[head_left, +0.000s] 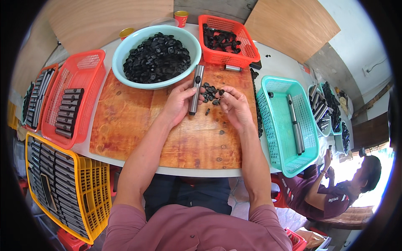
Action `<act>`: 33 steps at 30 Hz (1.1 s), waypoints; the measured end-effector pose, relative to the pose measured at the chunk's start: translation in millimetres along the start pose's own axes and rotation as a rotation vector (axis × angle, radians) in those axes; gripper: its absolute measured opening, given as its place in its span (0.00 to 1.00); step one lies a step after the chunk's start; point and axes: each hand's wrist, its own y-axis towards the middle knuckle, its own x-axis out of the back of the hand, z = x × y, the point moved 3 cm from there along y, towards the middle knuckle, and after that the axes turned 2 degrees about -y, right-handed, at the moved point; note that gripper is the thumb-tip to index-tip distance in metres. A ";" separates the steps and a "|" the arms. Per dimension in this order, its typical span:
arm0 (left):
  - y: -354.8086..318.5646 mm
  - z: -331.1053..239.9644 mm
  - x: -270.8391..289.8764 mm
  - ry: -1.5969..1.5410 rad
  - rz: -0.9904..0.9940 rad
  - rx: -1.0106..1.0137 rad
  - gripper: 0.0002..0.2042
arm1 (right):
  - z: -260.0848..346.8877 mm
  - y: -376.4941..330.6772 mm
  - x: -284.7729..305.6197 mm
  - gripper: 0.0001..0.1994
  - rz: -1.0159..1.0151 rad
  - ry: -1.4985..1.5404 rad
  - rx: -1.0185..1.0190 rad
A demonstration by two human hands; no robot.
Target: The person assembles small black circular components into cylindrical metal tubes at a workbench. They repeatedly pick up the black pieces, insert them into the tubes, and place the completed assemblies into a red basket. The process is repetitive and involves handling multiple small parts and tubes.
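Note:
My left hand [180, 100] is closed round a grey metal tube [198, 83] with a dark hole near its upper part and a black lower end. The tube stands nearly upright in the picture, above the wooden board [184, 142]. Between the fingertips of my right hand [236, 106] is a small black plastic piece [222, 92]. Several more small black pieces [207, 97] lie in a loose pile on the board between my hands. One black piece [207, 111] lies apart, nearer to me.
A light blue basin [116, 62] heaped with black pieces stands behind my left hand. Red baskets [98, 71] and a yellow crate [90, 184] with tubes are at left. At back is a red basket [247, 52]; at right, a turquoise basket [268, 121]. A co-worker [331, 188] sits far right.

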 end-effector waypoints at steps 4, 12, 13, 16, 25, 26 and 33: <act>4.4 0.5 4.6 -0.008 0.042 -0.012 0.17 | 1.4 0.3 2.0 0.10 -0.221 -0.816 0.184; -0.3 -2.4 -3.9 0.005 -0.011 -0.010 0.16 | 50.6 -69.6 9.5 0.11 -0.517 -1.745 0.486; 1.4 -1.9 -4.1 0.014 -0.002 -0.013 0.16 | 52.0 -78.2 17.0 0.14 -0.591 -1.822 0.377; 1.5 0.7 -7.6 0.048 0.008 -0.008 0.14 | 40.0 -109.6 4.1 0.18 -0.532 -1.829 0.314; -0.9 -2.3 3.2 0.023 0.011 -0.046 0.16 | -13.7 -142.6 -52.2 0.05 -0.197 -1.509 0.627; -2.2 -5.1 4.5 0.020 0.005 -0.054 0.17 | -12.9 -140.1 -48.5 0.05 -0.206 -1.493 0.628; -1.2 -4.1 -2.1 0.019 0.048 -0.006 0.15 | 5.5 -83.5 -34.1 0.08 -0.126 -1.392 0.476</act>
